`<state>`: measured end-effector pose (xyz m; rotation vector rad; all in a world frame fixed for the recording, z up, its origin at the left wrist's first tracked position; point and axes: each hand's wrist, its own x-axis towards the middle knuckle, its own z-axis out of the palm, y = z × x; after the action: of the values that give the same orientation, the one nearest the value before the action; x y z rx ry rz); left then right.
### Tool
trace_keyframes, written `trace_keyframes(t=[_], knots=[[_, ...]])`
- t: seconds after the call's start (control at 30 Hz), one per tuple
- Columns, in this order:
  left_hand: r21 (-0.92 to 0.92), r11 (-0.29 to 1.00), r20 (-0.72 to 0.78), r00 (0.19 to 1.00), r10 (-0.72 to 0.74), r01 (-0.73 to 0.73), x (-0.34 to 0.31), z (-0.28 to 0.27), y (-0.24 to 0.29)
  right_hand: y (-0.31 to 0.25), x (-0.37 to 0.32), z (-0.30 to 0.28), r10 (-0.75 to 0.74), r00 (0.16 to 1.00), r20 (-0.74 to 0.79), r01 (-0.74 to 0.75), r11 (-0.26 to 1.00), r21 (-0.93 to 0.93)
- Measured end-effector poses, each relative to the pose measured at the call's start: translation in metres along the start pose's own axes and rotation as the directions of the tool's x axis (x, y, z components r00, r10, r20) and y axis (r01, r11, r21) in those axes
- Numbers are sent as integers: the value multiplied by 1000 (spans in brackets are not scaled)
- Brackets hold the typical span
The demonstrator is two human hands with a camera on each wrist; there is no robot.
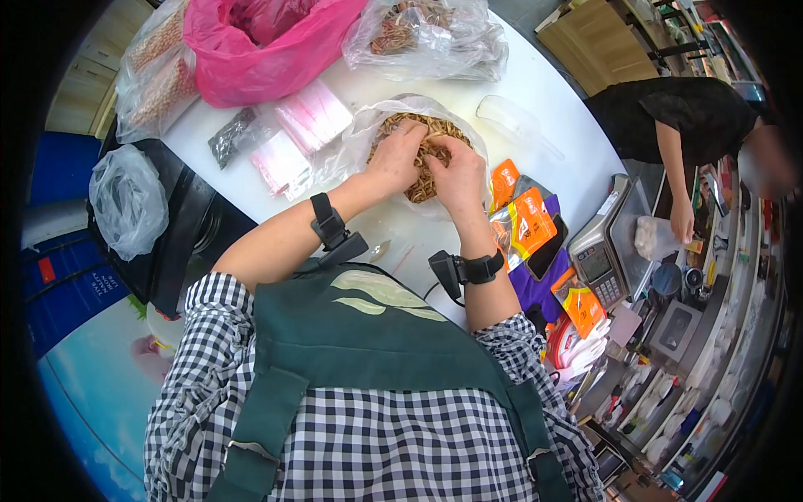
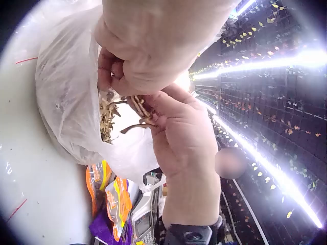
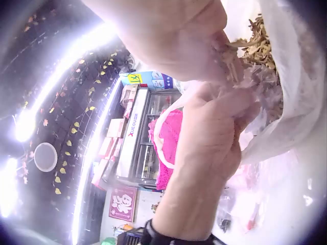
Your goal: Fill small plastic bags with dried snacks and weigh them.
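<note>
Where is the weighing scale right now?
In the head view the weighing scale sits by the right edge of the white table, just right of the orange packets and the right hand.

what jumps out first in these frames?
The left hand and right hand meet mid-table inside a clear bag, both pinching dried brown pieces. Beyond it, a bright pink bag lies at the far side of the white table. Orange packets sit just right of the clear bag.
</note>
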<state>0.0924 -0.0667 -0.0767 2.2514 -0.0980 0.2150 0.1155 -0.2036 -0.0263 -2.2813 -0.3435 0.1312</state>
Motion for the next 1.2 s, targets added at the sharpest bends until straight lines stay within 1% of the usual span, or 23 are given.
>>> trace_keyframes(t=[0.03,0.1,0.13,0.17,0.23,0.3,0.43,0.5,0.53,0.6,0.63,0.7,0.73,0.8,0.83,0.9,0.93,0.97,1.0,1.03,1.1,1.13,1.2], knots=[[3,1000,-5,1000,14,-14,0,0,1,2,0,1,1,1000,0,-1,1000,0],[5,1000,-11,1000,26,-26,1,-1,4,3,-1,5,-211,971,-110,202,975,-88],[4,1000,25,999,-26,26,2,-3,6,2,-1,7,-210,972,-109,201,976,-87],[4,997,60,995,-77,77,3,-5,8,1,-1,9,-272,958,-87,262,959,-112],[-34,999,28,999,-26,27,3,-3,6,1,-1,9,-331,941,-66,320,938,-137],[-70,997,-7,1000,26,-26,3,-3,5,1,1,8,-204,979,-19,187,928,-321],[-88,995,-31,999,37,-40,2,-5,2,11,4,13,-208,976,-61,185,947,-262],[-110,993,-30,999,37,-40,2,-7,2,15,6,12,-110,994,23,110,994,10],[-116,992,-26,999,44,-46,2,-8,3,19,7,13,-109,994,21,108,994,8],[-124,991,-19,998,51,-53,0,-9,7,23,9,13,30,992,125,-47,990,135],[-120,991,-19,998,58,-59,-1,-10,9,23,9,13,30,992,125,-47,990,136],[-115,991,-18,998,63,-65,-1,-9,11,20,7,13,-69,998,2,69,994,-89],[-94,994,-36,998,47,-50,0,-8,10,17,6,13,-68,998,2,68,994,-89],[-73,997,-54,998,31,-34,2,-7,8,11,3,14,-228,956,-185,148,918,-367],[-60,998,-69,997,21,-25,3,-9,6,12,4,14,-229,956,-185,149,918,-367],[-46,999,-86,996,10,-14,5,-14,3,13,7,12,-118,980,-163,98,988,-123],[-64,998,-62,998,-15,11,6,-16,2,11,7,9,-118,980,-163,99,988,-122],[-81,996,-36,999,-39,36,6,-18,1,10,8,5,81,996,-22,-78,990,117],[-81,996,-36,999,-38,35,6,-18,0,9,9,3,240,958,159,-279,906,318],[-64,998,-32,999,-31,29,5,-18,-1,10,8,4,240,958,158,-279,906,318],[-48,999,-28,999,-25,24,5,-15,-1,17,6,12,56,997,57,-73,934,351],[-78,996,-18,999,-41,40,4,-13,0,19,6,16,57,997,58,-74,934,351],[-109,992,-6,998,-57,56,2,-10,0,21,7,23,-87,996,10,76,920,383]])
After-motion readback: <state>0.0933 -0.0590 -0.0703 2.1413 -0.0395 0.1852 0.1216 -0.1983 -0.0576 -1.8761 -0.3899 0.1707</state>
